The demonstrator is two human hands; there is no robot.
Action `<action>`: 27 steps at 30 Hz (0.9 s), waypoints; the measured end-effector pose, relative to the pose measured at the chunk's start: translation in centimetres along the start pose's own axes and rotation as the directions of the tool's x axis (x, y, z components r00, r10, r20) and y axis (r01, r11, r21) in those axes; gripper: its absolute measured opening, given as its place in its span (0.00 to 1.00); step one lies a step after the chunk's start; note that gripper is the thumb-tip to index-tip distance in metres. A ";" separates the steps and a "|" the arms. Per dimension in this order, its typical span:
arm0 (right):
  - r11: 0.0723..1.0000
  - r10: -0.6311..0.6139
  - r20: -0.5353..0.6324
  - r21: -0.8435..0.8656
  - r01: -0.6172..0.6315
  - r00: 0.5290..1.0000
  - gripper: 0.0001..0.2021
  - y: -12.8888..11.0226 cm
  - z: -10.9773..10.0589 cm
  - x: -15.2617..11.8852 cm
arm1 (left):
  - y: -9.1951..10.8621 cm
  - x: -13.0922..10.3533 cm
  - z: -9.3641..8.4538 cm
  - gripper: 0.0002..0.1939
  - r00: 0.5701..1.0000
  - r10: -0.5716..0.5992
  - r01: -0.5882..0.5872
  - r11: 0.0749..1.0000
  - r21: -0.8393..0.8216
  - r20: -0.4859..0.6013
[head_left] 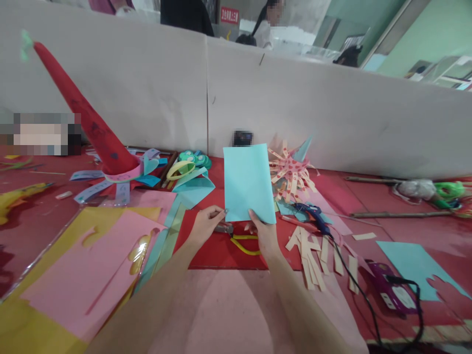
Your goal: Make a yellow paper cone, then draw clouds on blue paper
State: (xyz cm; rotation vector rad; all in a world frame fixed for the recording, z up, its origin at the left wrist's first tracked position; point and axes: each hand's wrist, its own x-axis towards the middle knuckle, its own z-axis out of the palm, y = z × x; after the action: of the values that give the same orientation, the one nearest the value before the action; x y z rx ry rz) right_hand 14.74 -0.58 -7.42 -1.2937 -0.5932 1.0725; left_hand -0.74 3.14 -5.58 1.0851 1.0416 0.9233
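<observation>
A light blue sheet of paper (248, 182) is held upright in front of me. My left hand (207, 221) pinches its lower left corner between thumb and finger. At the lower right edge, my right hand (262, 230) grips it with the thumb in front and the other fingers partly hidden behind. Just below the sheet, pliers with yellow handles (246, 251) lie on red paper (206, 253), between my two hands.
Pink sheets (92, 265) lie at left, near a tall red cone (88, 115). To the right are a blue glue gun (317, 219) with a black cord, wooden strips (308, 260), a purple box (393, 287) and sticks (398, 214). A white partition (147, 88) stands behind.
</observation>
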 end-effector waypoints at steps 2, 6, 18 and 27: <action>1.000 0.007 -0.008 0.003 -0.007 1.000 0.15 0.0 0.0 0.0 | 0.0 0.0 0.0 0.15 1.000 0.006 -0.006 1.000 0.001 -0.001; 1.000 0.016 -0.015 0.001 -0.016 1.000 0.15 -0.1 0.0 0.0 | -0.1 0.1 0.0 0.15 1.000 -0.003 0.003 1.000 0.001 0.002; 1.000 0.000 -0.003 -0.014 0.000 1.000 0.15 -0.1 0.0 0.0 | -0.1 0.2 0.0 0.15 1.000 -0.019 0.019 1.000 0.004 0.008; 1.000 0.004 0.014 0.009 -0.004 1.000 0.14 -0.1 -0.1 0.0 | -0.3 0.1 -0.1 0.14 1.000 0.005 -0.006 1.000 0.021 0.018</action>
State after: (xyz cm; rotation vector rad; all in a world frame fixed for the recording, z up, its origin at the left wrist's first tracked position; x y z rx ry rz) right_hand 14.79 -0.64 -7.35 -1.2814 -0.5954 1.0870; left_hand -0.77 3.18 -5.86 1.1128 1.0364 0.9073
